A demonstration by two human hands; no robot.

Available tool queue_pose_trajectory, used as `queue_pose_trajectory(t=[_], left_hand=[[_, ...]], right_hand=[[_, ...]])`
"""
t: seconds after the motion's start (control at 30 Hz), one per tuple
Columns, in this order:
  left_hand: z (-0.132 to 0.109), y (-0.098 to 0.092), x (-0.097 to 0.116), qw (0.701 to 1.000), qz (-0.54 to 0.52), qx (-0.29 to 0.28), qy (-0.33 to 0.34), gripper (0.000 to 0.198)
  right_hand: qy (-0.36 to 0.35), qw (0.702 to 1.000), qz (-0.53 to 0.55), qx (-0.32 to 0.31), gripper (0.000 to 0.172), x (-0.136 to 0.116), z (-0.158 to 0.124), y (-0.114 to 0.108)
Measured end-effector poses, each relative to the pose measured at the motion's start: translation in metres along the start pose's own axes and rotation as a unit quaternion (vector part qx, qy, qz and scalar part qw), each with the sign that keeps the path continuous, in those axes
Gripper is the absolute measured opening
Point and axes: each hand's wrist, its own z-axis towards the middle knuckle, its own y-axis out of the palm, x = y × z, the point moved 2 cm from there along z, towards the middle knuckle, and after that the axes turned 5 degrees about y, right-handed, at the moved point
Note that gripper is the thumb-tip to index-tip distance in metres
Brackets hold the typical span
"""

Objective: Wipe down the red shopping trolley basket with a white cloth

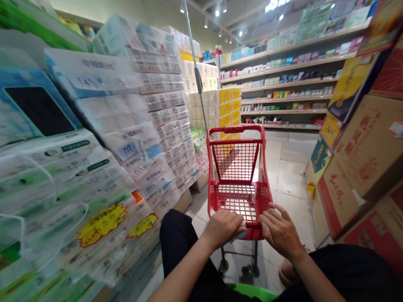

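Note:
A red plastic shopping cart (235,189) with a grid basket stands in front of my knees, and its basket shows nothing inside. My left hand (226,226) is closed over the near rim, with something pale, perhaps a roll, partly visible under the fingers. At the near right corner of the cart, my right hand (280,229) rests with its fingers bent over the edge and the index finger raised slightly. A thin grey pole (198,81) rises at the cart's far left corner.
Stacked tissue packs (122,115) line the left, with a dark-screened device (39,111) and a white cable. Cardboard boxes (367,146) are piled at the right. Stocked shelves (282,87) stand behind a tiled aisle (291,173). Something green (253,292) is below me.

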Motion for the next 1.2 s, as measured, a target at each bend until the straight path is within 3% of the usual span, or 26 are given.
queue_pose_trajectory(t=[0.13, 0.23, 0.4, 0.53, 0.63, 0.73, 0.83, 0.9, 0.97, 1.1, 1.2], left_hand=[[-0.036, -0.018, -0.041, 0.998, -0.016, -0.011, 0.065, 0.036], [-0.051, -0.021, -0.053, 0.998, -0.018, -0.001, 0.065, 0.034], [-0.042, -0.008, -0.028, 0.999, 0.002, 0.035, -0.034, 0.028], [-0.024, -0.001, 0.003, 0.995, 0.014, 0.05, -0.085, 0.027], [-0.015, 0.0, 0.017, 0.996, 0.011, 0.05, -0.075, 0.026], [-0.013, 0.0, 0.017, 0.999, -0.022, 0.031, -0.004, 0.028], [-0.012, -0.005, 0.001, 0.993, -0.087, 0.011, 0.081, 0.029], [-0.008, -0.01, -0.017, 0.987, -0.125, 0.003, 0.104, 0.026], [0.0, -0.014, -0.039, 0.987, -0.137, -0.005, 0.089, 0.025], [0.022, -0.016, -0.084, 0.995, -0.097, -0.014, -0.007, 0.028], [0.033, -0.017, -0.104, 0.996, -0.085, -0.014, -0.038, 0.029]], right_hand=[[0.003, 1.0, 0.011, 0.0, 0.025, 0.005, -0.002, 0.005], [0.007, 1.0, 0.023, -0.002, 0.026, 0.005, -0.003, 0.005], [0.042, 0.999, -0.007, -0.013, 0.025, -0.006, 0.006, -0.005], [0.053, 0.997, -0.036, -0.031, 0.023, -0.036, 0.019, -0.005], [0.054, 0.998, -0.014, -0.038, 0.022, -0.053, 0.02, 0.004], [0.051, 0.998, 0.007, -0.03, 0.025, -0.051, 0.01, 0.01], [0.04, 0.999, 0.016, -0.028, 0.027, -0.038, -0.003, 0.007], [0.037, 0.999, 0.017, -0.025, 0.028, -0.032, -0.008, 0.002], [0.038, 0.999, 0.016, -0.018, 0.03, -0.029, -0.01, -0.001], [0.049, 0.998, 0.009, -0.022, 0.029, -0.034, -0.007, -0.001], [0.051, 0.998, -0.009, -0.023, 0.027, -0.04, -0.001, 0.002]])
